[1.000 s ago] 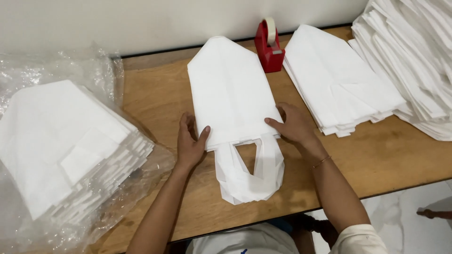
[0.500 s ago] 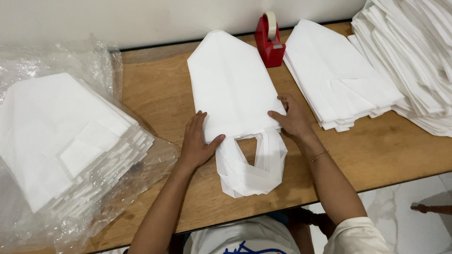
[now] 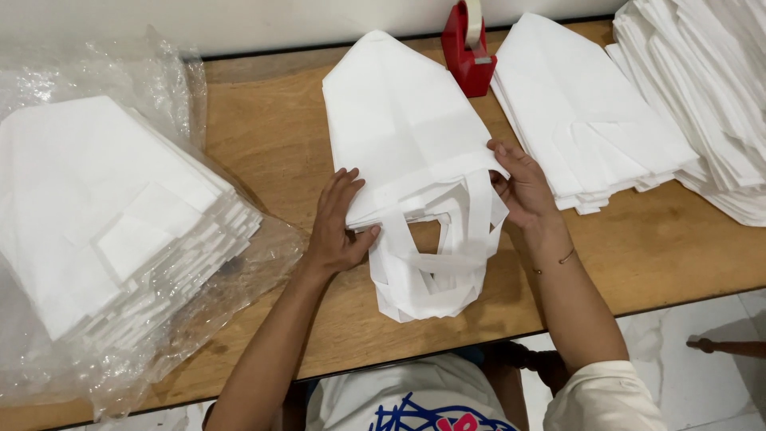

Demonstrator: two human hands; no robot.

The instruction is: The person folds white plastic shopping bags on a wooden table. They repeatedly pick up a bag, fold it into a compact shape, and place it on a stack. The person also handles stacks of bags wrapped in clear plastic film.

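- The white bag (image 3: 403,136) lies flat in the middle of the tabletop (image 3: 271,136), its pointed end toward the far edge and its handles (image 3: 435,271) draped toward the near edge.
- The left hand (image 3: 339,227) pinches the bag's near-left corner, thumb underneath and fingers spread on top, so it is grasping a few layers of fabric rather than just pressing on them.
- The right hand (image 3: 523,187) takes the matching near-right corner, fingertips curled over the edge; a hold at both corners looks like a way of keeping the layers square to each other.
- A red tape dispenser (image 3: 468,44) stands by the far edge, just beside the bag's tip, within reach of the right hand.
- The stack of folded bags (image 3: 590,120) sits on the right part of the tabletop, another pile (image 3: 702,88) running off the right corner; both are cut off by the frame.
- At the left end, a stack in clear plastic wrap (image 3: 112,223) spills over the near-left corner; the wrap's glare blurs its lower layers.
- I cannot tell how many bags the hands grip, as the layers merge into white.
- The right thumb is hidden behind the fabric.
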